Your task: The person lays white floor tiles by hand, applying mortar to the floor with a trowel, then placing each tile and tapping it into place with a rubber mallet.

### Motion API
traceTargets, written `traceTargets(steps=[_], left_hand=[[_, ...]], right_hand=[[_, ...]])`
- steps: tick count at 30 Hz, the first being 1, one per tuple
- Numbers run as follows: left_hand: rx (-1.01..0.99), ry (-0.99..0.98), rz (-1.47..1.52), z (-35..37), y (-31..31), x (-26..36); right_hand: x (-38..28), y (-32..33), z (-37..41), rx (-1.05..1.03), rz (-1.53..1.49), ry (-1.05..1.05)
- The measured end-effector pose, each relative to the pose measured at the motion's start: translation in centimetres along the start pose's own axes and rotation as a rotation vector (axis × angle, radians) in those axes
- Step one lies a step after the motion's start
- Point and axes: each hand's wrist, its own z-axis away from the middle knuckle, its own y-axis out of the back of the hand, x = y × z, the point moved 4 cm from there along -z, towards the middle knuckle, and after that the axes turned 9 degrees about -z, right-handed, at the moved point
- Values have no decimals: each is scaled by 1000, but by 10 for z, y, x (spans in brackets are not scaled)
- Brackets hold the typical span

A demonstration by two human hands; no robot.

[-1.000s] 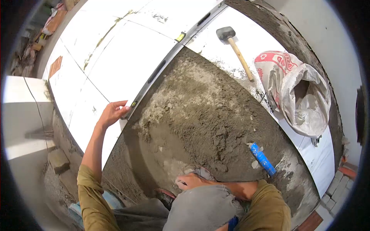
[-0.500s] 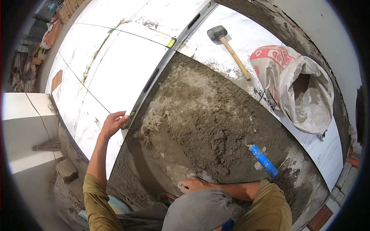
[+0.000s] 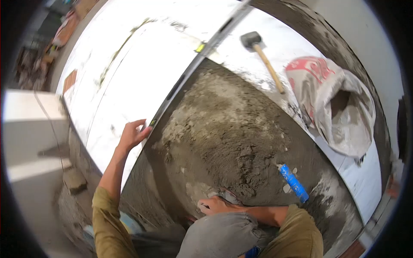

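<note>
My left hand (image 3: 134, 134) is at the near end of a long metal spirit level (image 3: 183, 81), its thumb and fingers round that end. The level lies along the edge of the white tiles (image 3: 142, 73), beside the grey mortar bed (image 3: 232, 124). My right hand (image 3: 214, 205) rests low by my knee, over the mortar, its fingers curled; what is under them is hidden. To its right a blue-handled tool (image 3: 293, 183) lies on the mortar.
A rubber mallet (image 3: 267, 66) and an open white and red sack (image 3: 340, 107) stand on the right-hand tiles. A wall (image 3: 365, 38) runs along the right. At the left are a stone block (image 3: 74, 180) and a ledge (image 3: 34, 112).
The view has shifted a little. My left hand has changed its hold at the level's end, with the level still along the tile edge. My right hand has stayed in place.
</note>
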Motion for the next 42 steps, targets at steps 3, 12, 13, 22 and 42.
traceTargets(steps=[3,12,13,22,42], left_hand=[[174,-142,-203,27,3,-16],[-168,334,-280,177,29,-181],[-183,333,-271,191,29,-197],[71,403,37,257,12,-278],[144,401,-145,294,12,-283]], right_hand=[[-4,5,-1,29,30,36],[4,8,-1,81,249,21],[3,4,0,122,256,80],[-14,-2,-3,124,376,-72],[8,3,-6,106,375,-60]])
